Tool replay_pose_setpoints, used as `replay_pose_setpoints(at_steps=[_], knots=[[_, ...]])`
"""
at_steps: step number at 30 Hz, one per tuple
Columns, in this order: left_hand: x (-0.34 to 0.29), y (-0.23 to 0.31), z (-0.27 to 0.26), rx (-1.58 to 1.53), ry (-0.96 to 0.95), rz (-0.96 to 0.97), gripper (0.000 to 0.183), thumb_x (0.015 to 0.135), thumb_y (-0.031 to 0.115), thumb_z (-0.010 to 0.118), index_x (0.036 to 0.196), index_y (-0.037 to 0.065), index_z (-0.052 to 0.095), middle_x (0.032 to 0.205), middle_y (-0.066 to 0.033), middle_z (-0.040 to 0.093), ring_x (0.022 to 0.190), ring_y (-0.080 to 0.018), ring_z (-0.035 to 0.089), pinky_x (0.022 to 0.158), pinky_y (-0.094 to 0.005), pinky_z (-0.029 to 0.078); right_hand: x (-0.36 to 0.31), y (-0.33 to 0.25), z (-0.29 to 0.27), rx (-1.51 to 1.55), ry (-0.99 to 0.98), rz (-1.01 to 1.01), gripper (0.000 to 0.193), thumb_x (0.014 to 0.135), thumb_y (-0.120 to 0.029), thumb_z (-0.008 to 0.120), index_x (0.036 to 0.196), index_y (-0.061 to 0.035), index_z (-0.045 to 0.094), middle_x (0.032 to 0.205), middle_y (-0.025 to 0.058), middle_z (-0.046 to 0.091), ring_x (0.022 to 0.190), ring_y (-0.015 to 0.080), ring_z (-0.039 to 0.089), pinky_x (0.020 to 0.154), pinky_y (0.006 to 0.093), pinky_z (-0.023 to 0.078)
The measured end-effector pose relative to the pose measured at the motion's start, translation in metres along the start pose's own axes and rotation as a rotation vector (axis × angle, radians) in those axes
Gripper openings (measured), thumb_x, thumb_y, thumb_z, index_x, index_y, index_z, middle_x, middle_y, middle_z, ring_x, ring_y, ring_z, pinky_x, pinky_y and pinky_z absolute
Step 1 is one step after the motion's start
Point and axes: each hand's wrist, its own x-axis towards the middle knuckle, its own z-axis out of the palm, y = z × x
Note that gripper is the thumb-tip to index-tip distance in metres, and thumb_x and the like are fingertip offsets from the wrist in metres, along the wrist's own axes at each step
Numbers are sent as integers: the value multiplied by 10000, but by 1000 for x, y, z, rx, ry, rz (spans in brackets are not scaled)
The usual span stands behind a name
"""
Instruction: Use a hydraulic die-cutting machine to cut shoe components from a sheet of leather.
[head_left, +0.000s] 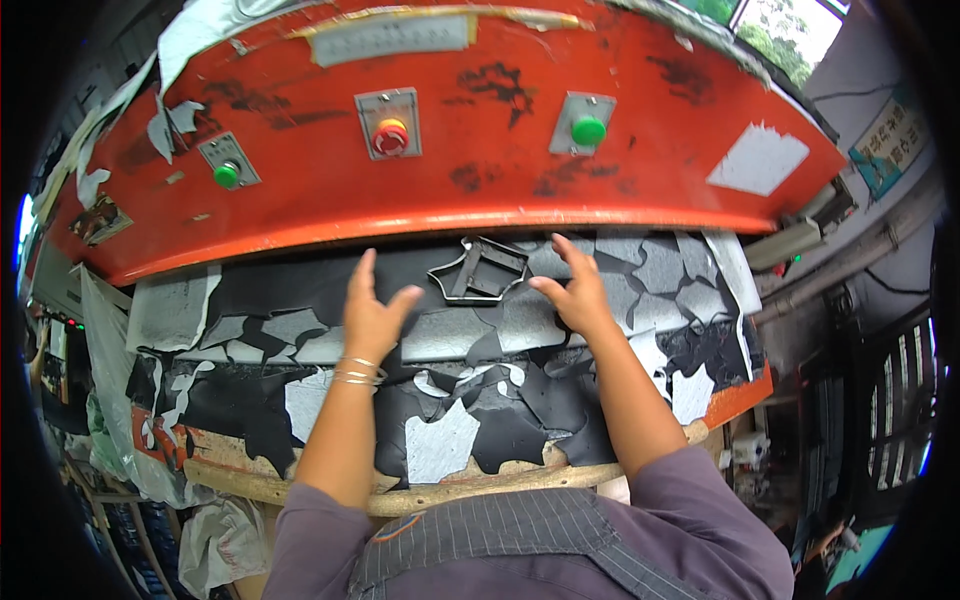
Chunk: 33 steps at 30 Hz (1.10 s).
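A metal cutting die (480,271) with a curved, pointed outline and a dark inner frame lies on a black sheet of material (290,280) on the press bed, close under the orange beam. To its left, my left hand (378,310) is raised with the thumb and fingers apart, holding nothing. My right hand (575,290) is just to the right of the die, fingers and thumb spread and also without anything in them. Its thumb comes near the die's right tip; I cannot tell whether they touch. Around the right hand lie grey pieces (610,295) with cut outlines.
The orange press beam (480,180) spans the far side, with green buttons (588,130) left and right and a red button (390,137) between them. Black and light offcuts (440,440) litter the near ledge, edged by a wooden rail (440,494). Clear plastic (110,370) hangs at left.
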Motion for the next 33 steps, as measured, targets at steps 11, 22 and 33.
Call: replay_pose_setpoints(at_steps=[11,22,33], knots=[[44,26,-209,408,808,654,335,1012,227,440,774,5,519,698,-109,511,650,-254,471,658,-363,413,37,-133,-77,242,436,-179,215,864,-161,701,878,-32,530,614,26,532,543,91,467,521,265,413],[-240,79,-112,262,-529,349,428,704,384,789,910,43,635,906,-98,613,913,-286,589,793,-395,481,-223,-167,-51,-136,-714,-487,524,747,-396,741,1104,-32,618,999,119,626,944,297,590,832,385,477],[-266,72,-81,477,-393,253,472,639,298,818,1004,54,646,897,-96,562,898,-293,541,793,-396,445,-246,-152,-19,-261,-568,-397,370,621,-186,802,927,-75,628,895,77,597,899,256,594,738,358,520]])
